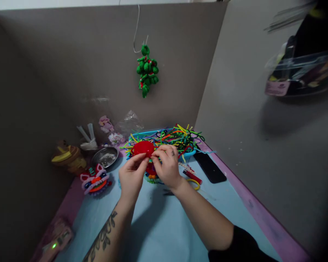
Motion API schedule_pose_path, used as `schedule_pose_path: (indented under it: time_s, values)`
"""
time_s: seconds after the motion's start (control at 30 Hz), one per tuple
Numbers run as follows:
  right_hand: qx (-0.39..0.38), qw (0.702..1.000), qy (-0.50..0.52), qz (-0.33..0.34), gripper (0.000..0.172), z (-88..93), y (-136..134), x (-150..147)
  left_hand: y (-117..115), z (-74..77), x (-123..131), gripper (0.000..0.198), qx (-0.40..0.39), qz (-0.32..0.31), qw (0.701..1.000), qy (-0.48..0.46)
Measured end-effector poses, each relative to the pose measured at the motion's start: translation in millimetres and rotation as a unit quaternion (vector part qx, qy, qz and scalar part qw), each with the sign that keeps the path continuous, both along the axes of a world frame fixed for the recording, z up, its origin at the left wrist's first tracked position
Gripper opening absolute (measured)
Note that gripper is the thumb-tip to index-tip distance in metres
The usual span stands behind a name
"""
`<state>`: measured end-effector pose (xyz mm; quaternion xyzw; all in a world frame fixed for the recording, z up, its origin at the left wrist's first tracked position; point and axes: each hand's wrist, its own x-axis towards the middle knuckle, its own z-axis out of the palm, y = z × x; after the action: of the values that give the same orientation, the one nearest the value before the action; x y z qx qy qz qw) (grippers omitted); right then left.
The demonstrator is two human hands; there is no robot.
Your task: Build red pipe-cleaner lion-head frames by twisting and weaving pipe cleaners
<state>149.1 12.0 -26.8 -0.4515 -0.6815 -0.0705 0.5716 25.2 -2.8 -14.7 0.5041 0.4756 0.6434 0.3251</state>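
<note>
Red between left hand [132,174] and right hand [168,165], close together: pinching a round piece [142,148] by its lower edge, above the table [160,222], in front of the blue tray [188,155] of fuzzy stems [177,136]. Seemingly working that edge by finger; next, probably calls for a steady hold and small, even pinches. Farther out: a fuzzy animal head [96,182], a black phone [211,165].
</note>
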Motion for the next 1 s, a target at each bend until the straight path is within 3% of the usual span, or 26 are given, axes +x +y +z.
schedule_pose_path:
  time_s: [0.23,0.63,1.0]
  values:
    - [-0.026,0.999,0.047,0.011,0.007,1.2,0.1,0.3,0.0,0.6,-1.1,0.019,-0.011,-0.011,1.0,-0.008]
    - [-0.114,0.958,0.2,0.172,0.008,3.0,6.1,3.5,6.1,5.1,-8.7,0.027,-0.057,-0.052,0.991,-0.109]
    - [-0.13,0.947,0.216,0.197,0.008,4.7,3.4,2.0,5.5,9.7,-6.6,0.033,-0.044,-0.079,0.984,-0.151]
